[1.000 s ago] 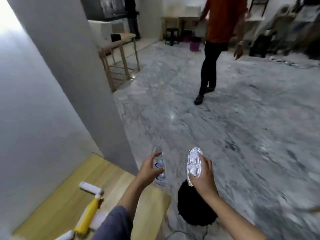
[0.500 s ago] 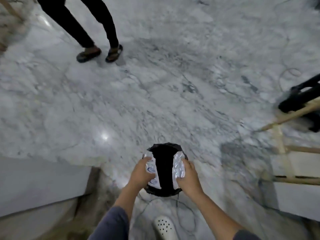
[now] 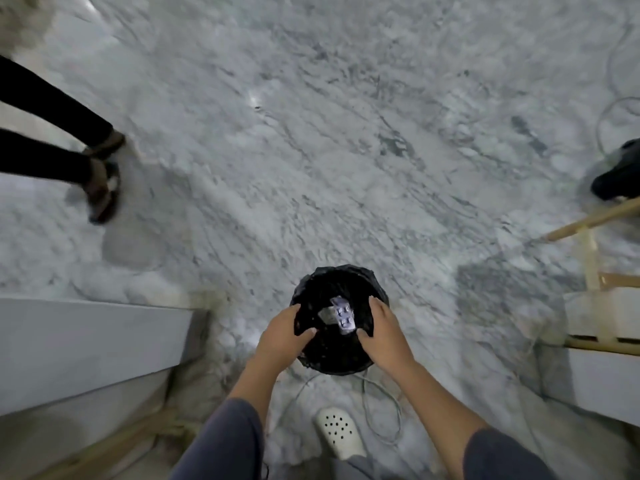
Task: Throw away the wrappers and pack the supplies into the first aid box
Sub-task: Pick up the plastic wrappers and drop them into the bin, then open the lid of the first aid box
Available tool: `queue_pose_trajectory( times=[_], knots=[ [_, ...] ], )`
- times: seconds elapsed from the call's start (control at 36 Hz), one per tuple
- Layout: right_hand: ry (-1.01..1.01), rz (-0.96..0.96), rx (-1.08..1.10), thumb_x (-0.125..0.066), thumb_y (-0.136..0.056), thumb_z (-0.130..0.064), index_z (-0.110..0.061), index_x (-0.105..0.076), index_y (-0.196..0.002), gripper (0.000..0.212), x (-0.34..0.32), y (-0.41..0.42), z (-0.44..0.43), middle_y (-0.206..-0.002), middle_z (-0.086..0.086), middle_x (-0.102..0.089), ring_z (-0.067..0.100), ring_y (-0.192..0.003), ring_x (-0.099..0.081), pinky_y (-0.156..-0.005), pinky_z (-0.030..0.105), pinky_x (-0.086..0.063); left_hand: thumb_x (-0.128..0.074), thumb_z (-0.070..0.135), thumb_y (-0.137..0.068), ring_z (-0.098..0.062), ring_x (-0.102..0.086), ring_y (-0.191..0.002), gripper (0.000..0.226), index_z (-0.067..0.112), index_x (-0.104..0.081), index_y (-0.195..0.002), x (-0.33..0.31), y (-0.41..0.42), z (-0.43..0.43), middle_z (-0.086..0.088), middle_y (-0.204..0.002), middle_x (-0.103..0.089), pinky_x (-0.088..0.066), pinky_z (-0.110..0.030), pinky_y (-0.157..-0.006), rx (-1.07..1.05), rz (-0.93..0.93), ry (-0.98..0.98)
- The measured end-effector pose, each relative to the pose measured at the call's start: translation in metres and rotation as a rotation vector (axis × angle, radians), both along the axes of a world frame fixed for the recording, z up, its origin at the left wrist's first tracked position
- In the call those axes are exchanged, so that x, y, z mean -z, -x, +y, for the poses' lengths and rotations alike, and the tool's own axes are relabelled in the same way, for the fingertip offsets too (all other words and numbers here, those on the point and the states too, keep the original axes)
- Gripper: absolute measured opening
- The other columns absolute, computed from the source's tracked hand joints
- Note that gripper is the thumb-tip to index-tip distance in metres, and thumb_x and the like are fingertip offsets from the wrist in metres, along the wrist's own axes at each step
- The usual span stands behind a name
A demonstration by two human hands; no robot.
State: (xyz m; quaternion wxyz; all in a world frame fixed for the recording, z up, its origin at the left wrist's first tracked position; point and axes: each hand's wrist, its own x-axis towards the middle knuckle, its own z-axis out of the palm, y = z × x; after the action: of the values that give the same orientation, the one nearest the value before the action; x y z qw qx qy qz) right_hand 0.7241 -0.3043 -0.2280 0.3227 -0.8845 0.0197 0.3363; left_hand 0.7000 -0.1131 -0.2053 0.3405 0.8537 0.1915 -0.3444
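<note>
With wrappers (image 3: 341, 318) lying inside the black bin (image 3: 349, 360), draw left hand (image 3: 284, 336) and right hand (image 3: 384, 332), both spread empty, clear without snagging the liner.

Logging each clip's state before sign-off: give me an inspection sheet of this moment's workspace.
Surface: grey-veined marble floor; no tabletop in view.
Job's things: wrappers lying inside the black-lined bin; first aid box not seen.
Clutter: nothing seen.
Hands: left hand and right hand over the bin's rim, fingers open, both empty.
Cables: pale cable looped on the floor by the bin; more loops far right.
Surroundings: another person's legs at left; wooden frame right; white clog below.
</note>
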Motion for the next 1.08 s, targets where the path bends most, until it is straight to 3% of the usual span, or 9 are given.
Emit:
queue_pose_trajectory(
  times=[0.25, 0.47, 0.67, 0.81, 0.89, 1.08],
  knots=[
    [0.047, -0.191, -0.312, -0.046, -0.095, -0.027, -0.011, -0.007, -0.147, 0.067, -0.129, -0.011, 0.037, -0.157, 0.006, -0.008, 0.021, -0.144, -0.01, -0.117, 0.032, -0.015, -0.042, 0.049, -0.092, -0.016, -0.01, -0.145, 0.069, 0.02, -0.014, -0.148, -0.119, 0.027, 0.038, 0.001, -0.158, -0.013, -0.013, -0.033, -0.116, 0.104, -0.243, -0.275],
    [-0.063, -0.369, -0.543, -0.043, -0.096, -0.027, -0.01, -0.001, -0.147, 0.068, -0.246, 0.025, 0.13, -0.158, 0.006, -0.002, 0.02, -0.145, -0.005, -0.119, 0.031, -0.01, -0.04, 0.051, -0.092, -0.015, -0.005, -0.146, 0.07, 0.022, -0.011, -0.149, -0.226, 0.119, 0.109, 0.003, -0.158, -0.009, -0.007, -0.032, -0.116, -0.113, -0.444, -0.457],
    [-0.167, -0.494, -0.808, -0.042, -0.095, -0.027, -0.012, -0.005, -0.147, 0.065, -0.307, 0.125, 0.229, -0.158, 0.003, -0.005, 0.018, -0.145, -0.005, -0.117, 0.03, -0.011, -0.043, 0.049, -0.09, -0.015, -0.008, -0.146, 0.07, 0.02, -0.015, -0.148, -0.285, 0.255, 0.173, 0.002, -0.158, -0.013, -0.009, -0.027, -0.115, -0.326, -0.577, -0.623],
    [-0.291, -0.542, -1.028, -0.051, -0.09, -0.024, -0.009, -0.014, -0.145, 0.068, -0.323, 0.22, 0.295, -0.156, 0.008, -0.014, 0.019, -0.144, -0.011, -0.115, 0.026, -0.012, -0.045, 0.046, -0.091, -0.015, -0.011, -0.145, 0.068, 0.019, -0.017, -0.147, -0.306, 0.368, 0.203, 0.001, -0.157, -0.017, -0.012, -0.027, -0.114, -0.474, -0.594, -0.698],
    [-0.322, -0.559, -1.162, -0.052, -0.09, -0.024, -0.007, -0.019, -0.144, 0.065, -0.328, 0.281, 0.321, -0.155, 0.01, -0.017, 0.022, -0.143, -0.016, -0.115, 0.028, -0.014, -0.04, 0.047, -0.09, -0.017, -0.014, -0.145, 0.068, 0.016, -0.018, -0.147, -0.309, 0.442, 0.213, -0.002, -0.156, -0.02, -0.01, -0.026, -0.115, -0.522, -0.565, -0.742],
    [-0.45, -0.565, -1.443, -0.053, -0.089, -0.027, -0.015, -0.02, -0.145, 0.066, -0.32, 0.409, 0.36, -0.154, 0.005, -0.021, 0.019, -0.141, -0.022, -0.112, 0.027, -0.023, -0.051, 0.039, -0.089, -0.011, -0.011, -0.144, 0.068, 0.02, -0.021, -0.147, -0.284, 0.597, 0.221, 0.003, -0.156, -0.018, -0.012, -0.027, -0.117, -0.734, -0.517, -0.698]
  ],
)
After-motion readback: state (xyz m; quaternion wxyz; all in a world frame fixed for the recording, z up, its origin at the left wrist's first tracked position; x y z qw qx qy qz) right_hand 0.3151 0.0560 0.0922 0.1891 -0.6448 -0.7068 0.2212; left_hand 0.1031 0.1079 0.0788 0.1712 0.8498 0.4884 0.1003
